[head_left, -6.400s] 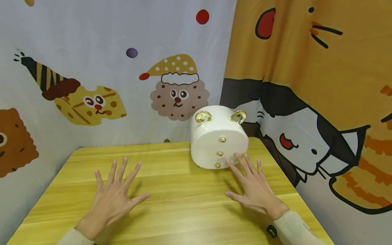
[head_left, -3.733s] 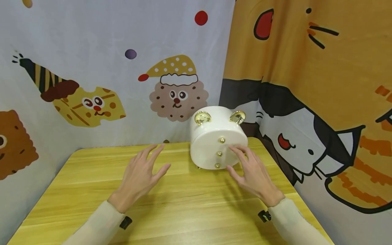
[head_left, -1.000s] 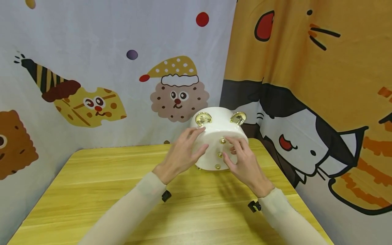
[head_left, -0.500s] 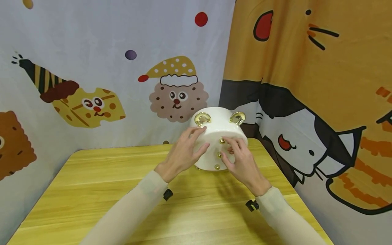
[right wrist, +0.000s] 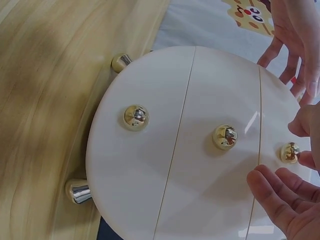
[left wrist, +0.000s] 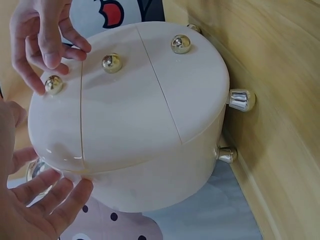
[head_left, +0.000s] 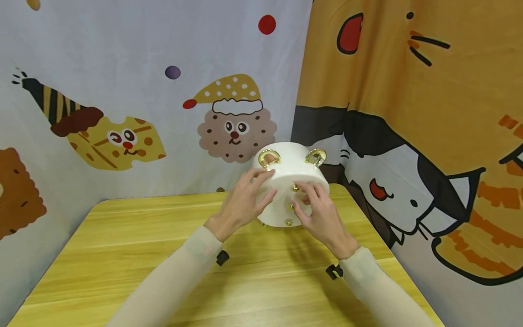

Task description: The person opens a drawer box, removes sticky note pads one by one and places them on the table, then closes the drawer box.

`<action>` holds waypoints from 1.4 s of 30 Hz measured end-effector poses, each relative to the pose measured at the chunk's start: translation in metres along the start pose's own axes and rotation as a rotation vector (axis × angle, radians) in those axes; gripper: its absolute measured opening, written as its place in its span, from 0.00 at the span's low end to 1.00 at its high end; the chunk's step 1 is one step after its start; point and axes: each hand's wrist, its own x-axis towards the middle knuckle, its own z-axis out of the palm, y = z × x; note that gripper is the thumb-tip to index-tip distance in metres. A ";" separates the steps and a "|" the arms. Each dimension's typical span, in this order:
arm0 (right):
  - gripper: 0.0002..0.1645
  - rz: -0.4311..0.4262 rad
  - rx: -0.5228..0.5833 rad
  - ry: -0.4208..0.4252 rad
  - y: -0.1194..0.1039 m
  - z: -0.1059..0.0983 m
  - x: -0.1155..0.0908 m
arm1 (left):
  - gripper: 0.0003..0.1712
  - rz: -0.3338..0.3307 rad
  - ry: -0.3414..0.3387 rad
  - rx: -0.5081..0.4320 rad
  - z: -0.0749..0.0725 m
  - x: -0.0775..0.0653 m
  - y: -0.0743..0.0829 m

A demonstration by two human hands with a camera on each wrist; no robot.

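Note:
A white oval box [head_left: 282, 213] with several drawer fronts, gold knobs, gold feet and two gold ears stands at the back of the wooden table [head_left: 135, 254]. My left hand [head_left: 241, 200] has its fingertips at the box's upper left edge, beside the gold ear [head_left: 269, 157]; its fingers are nearly straight. Close in front of the box, my right hand [head_left: 323, 218] has its index fingertip right at the top knob [right wrist: 290, 152]. Its thumb stands a little apart from that knob, and the other fingers are loosely bent. The middle knob [right wrist: 225, 136] and bottom knob [right wrist: 136, 117] are untouched.
Behind the table hangs a pale curtain [head_left: 135, 36] with cartoon prints. An orange curtain [head_left: 380, 81] with cat pictures runs along the right side. Both sleeved wrists carry a small black device, such as the left wrist's device [head_left: 222, 257].
From wide apart with spread fingers, both hands have moved in to the box, the left rightward to its upper edge, the right to the top knob. Over the last second they barely move.

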 end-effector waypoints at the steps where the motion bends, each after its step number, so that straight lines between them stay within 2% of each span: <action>1: 0.35 0.000 0.003 0.000 0.000 0.000 0.001 | 0.33 0.006 0.001 0.001 0.000 0.000 -0.001; 12: 0.31 -0.019 0.029 -0.006 0.000 0.005 0.007 | 0.24 0.068 0.070 0.080 -0.004 0.007 -0.006; 21: 0.27 -0.008 0.054 -0.026 -0.001 0.005 0.012 | 0.21 0.083 0.074 0.116 -0.006 0.013 -0.007; 25: 0.25 -0.010 0.066 -0.025 0.000 0.005 0.014 | 0.19 0.094 0.077 0.099 -0.007 0.015 -0.008; 42: 0.16 -0.013 0.070 -0.048 0.003 0.004 0.025 | 0.17 0.062 0.057 0.017 -0.006 0.017 -0.013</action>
